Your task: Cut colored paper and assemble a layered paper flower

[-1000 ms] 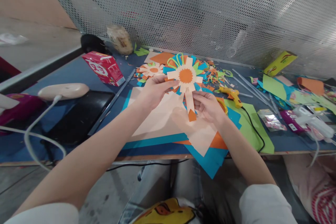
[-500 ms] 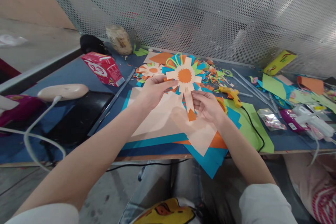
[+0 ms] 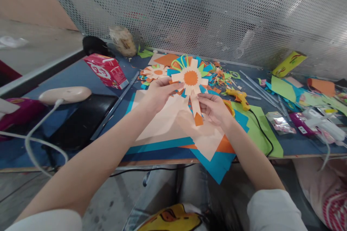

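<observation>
Between my hands, above the paper sheets, is a layered paper flower rosette with an orange centre, peach, blue, orange and green petals, and ribbon tails hanging down. My left hand pinches its lower left edge between thumb and fingers. The fingers of my right hand are closed on the peach ribbon tail, which ends in an orange tip. Another paper flower lies behind my left hand. Below the hands are peach sheets over blue and orange ones.
A yellow glue gun with a black cord rests right of my right hand, near green paper. Paper scraps lie behind the flower. A red box, a black phone-like slab and a white corded device are at left.
The rosette stays in both hands. Its ribbon tail has shifted very slightly down and right; little else differs.
</observation>
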The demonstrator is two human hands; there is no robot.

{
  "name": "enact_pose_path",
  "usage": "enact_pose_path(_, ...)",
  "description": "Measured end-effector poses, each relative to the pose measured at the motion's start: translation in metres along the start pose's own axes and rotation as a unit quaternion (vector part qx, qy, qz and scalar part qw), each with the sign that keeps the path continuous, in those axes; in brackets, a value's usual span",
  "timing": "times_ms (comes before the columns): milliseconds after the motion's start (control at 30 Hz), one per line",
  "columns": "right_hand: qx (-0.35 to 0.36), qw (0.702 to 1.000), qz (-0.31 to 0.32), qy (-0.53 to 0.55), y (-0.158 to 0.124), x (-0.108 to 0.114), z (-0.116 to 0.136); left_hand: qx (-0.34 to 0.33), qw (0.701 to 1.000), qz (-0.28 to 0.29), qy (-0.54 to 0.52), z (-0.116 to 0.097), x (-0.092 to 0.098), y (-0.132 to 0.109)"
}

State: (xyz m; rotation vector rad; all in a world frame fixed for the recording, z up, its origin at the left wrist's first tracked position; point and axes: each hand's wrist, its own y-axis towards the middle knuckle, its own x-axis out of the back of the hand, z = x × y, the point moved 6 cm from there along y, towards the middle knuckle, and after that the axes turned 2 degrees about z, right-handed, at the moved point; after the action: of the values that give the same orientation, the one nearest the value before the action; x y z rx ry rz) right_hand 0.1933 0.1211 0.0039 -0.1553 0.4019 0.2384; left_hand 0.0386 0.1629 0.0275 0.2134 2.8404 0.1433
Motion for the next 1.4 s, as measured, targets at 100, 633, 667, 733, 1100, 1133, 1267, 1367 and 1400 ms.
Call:
enact_pose_path(100,0.000,1.000,-0.001,0.004,0.0005,0.0004,-0.0006,0.008,1.000,-0.002,-0.006,-0.0005,-0.0007,-0.0008)
enact_pose_path(633,-0.017,0.999,-0.029,0.008,-0.0009,0.0005,0.0003,0.028,0.999,-0.010,-0.023,-0.0016,-0.0028,-0.0038)
enact_pose_path(667,-0.017,0.999,-0.028,0.007,-0.0010,0.0007,0.0002,0.027,0.999,-0.012,-0.021,-0.0019,-0.0027,-0.0040)
enact_pose_path(733,-0.016,1.000,-0.027,0.003,-0.0010,0.0009,-0.0001,0.028,0.999,-0.015,-0.015,-0.0022,-0.0026,-0.0046)
enact_pose_path(1100,-0.005,1.000,-0.020,0.020,0.0006,0.0006,0.0003,0.034,0.999,-0.016,-0.011,0.0022,0.0001,-0.0030)
enact_pose_path(1133,-0.006,1.000,-0.019,0.024,0.0008,0.0005,0.0002,0.034,0.999,-0.017,-0.013,0.0025,0.0002,-0.0029)
enact_pose_path(1267,-0.003,0.999,-0.019,0.041,0.0017,0.0012,-0.0005,0.031,0.999,-0.015,-0.019,0.0015,-0.0008,-0.0033)
enact_pose_path(1367,0.000,0.999,-0.019,0.046,0.0025,0.0026,-0.0014,0.032,0.999,-0.020,-0.018,-0.0001,-0.0015,-0.0042)
enact_pose_path(1400,0.001,0.999,-0.019,0.045,0.0027,0.0030,-0.0015,0.032,0.999,-0.023,-0.017,-0.0006,-0.0016,-0.0045)
